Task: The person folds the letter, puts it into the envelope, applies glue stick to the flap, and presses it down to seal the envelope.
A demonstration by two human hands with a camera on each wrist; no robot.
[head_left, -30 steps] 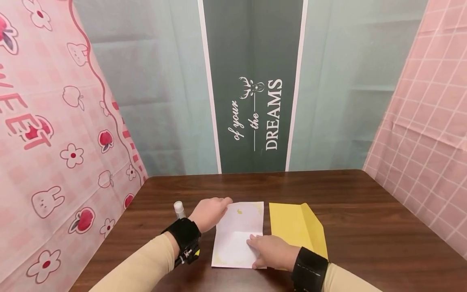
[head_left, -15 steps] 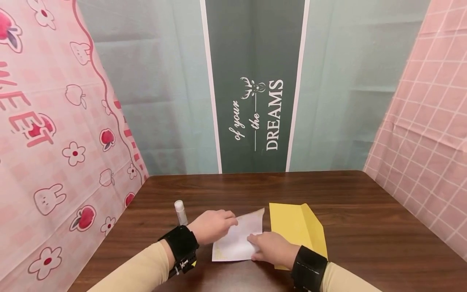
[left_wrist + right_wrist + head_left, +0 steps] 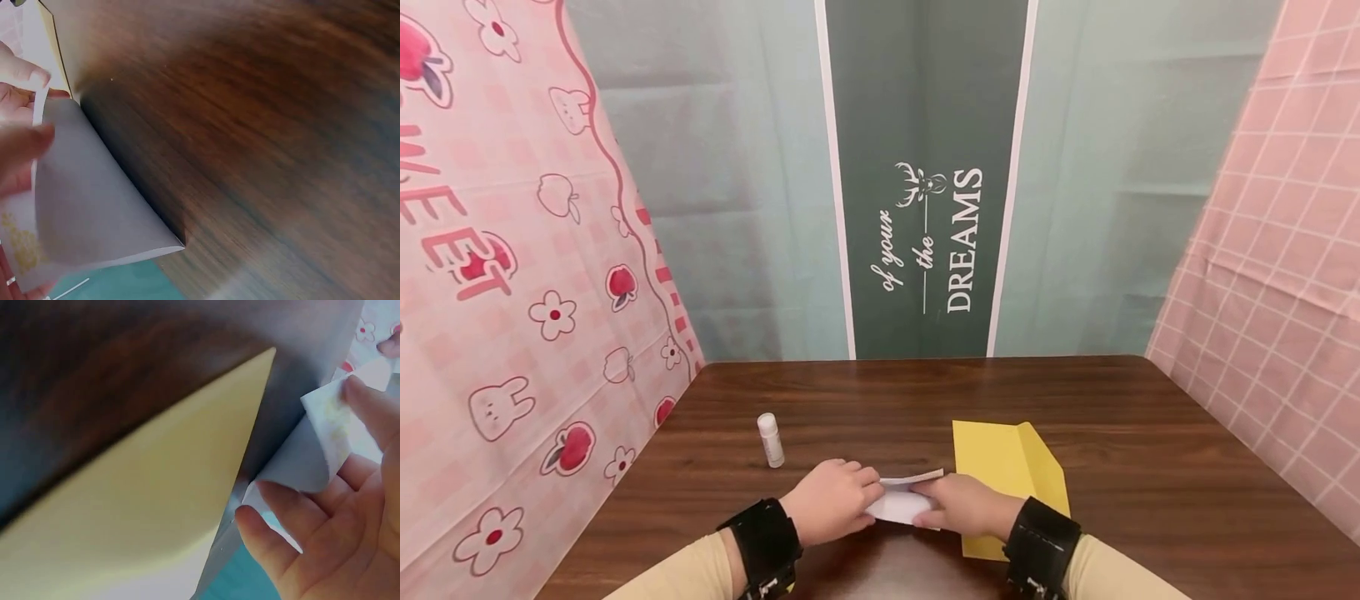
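A white paper sheet (image 3: 898, 505) with a pale yellow printed pattern is bent over on itself low at the middle of the table. My left hand (image 3: 835, 504) grips its left side; in the left wrist view the curved paper (image 3: 94, 194) shows with fingers at its edge. My right hand (image 3: 970, 504) holds the sheet's right side. In the right wrist view its thumb lies on the patterned paper (image 3: 334, 415) and the fingers are behind the bend. A yellow envelope (image 3: 1000, 458) with its flap open lies on the table, partly under my right forearm.
A white capped glue stick (image 3: 771, 440) is on the brown wooden table (image 3: 1075, 392), beyond my left hand. Pink patterned cloth (image 3: 497, 333) hangs at the left, pink checked cloth (image 3: 1285, 292) at the right, and a green curtain (image 3: 917, 100) behind.
My left hand has drawn the sheet's far edge toward me, so the flat sheet is now folded over. My right hand stays on its right side. The envelope has not moved.
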